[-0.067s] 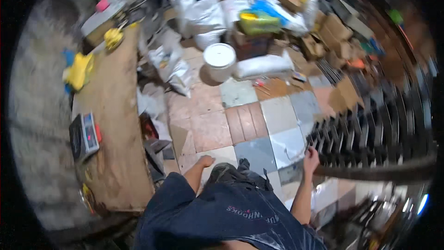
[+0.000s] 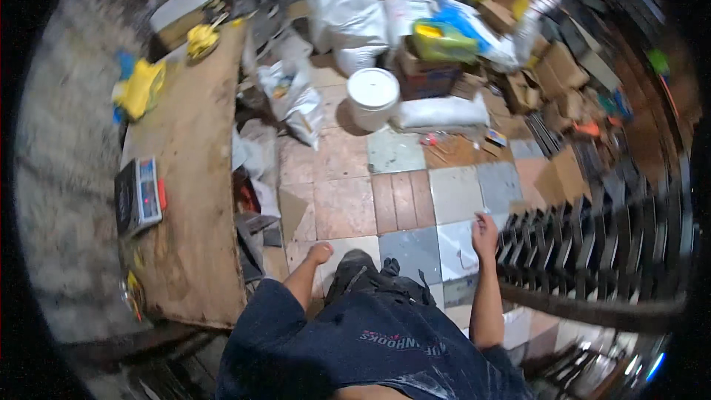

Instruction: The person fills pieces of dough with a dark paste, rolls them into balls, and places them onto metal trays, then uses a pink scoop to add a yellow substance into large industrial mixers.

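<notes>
My left hand [image 2: 320,253] hangs at my side over the pale floor tiles, its fingers curled into a loose fist with nothing visible in them. It is between my dark trousers and the wooden table [image 2: 194,200]. Out in front on the other side, my right hand [image 2: 485,235] is held above the tiled floor [image 2: 455,192], with bent fingers slightly apart and no object showing in them. Beside that hand stands a rack of dark metal slats [image 2: 570,241]; the hand looks apart from it.
A white lidded bucket [image 2: 372,100] stands ahead, near white sacks [image 2: 359,22] and a white roll-shaped bag [image 2: 441,111]. Cardboard boxes [image 2: 559,67] pile up at the far right. On the table are a scale [image 2: 141,196] and a yellow bundle [image 2: 201,41]; a yellow cloth [image 2: 141,89] lies at its edge.
The view has turned slightly left, so the far surroundings sit further right. My right hand has shifted left and up in the picture, my left hand slightly left.
</notes>
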Demonstrator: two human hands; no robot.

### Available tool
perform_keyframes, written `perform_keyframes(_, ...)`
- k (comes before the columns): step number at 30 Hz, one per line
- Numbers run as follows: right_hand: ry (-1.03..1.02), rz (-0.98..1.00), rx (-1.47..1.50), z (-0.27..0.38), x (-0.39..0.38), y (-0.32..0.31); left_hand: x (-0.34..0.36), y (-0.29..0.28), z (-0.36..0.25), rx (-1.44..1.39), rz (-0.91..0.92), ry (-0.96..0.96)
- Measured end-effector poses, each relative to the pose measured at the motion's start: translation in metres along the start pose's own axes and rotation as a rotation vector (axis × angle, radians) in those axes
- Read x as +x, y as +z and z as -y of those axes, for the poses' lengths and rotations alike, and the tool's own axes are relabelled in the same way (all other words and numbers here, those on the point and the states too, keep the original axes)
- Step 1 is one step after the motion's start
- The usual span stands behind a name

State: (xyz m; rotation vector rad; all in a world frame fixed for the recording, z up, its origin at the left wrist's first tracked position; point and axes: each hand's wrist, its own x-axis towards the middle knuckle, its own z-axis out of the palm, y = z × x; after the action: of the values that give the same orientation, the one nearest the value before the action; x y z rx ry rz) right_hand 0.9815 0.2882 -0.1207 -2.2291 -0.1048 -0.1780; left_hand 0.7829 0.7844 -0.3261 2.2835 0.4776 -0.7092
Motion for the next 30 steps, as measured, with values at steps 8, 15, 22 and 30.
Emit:
perform_keyframes(8,-0.319,0.618,-0.177,0.147,0.285,0.255,-0.019,-0.039,0.088,-0.263,-0.165,-0.356)
perform_keyframes(15,-0.132,1.011,-0.299,0.014,0.315,0.387,0.075,-0.116,0.100,-0.378,0.104,-0.389)
perform_keyframes(22,0.215,1.186,0.099,-0.069,0.369,0.408,0.319,-0.291,0.077,0.074,-0.303,-0.086)
perform_keyframes(30,1.098,0.882,0.554,-0.048,0.592,0.514,0.524,-0.505,0.023,-0.429,-0.424,-0.332)
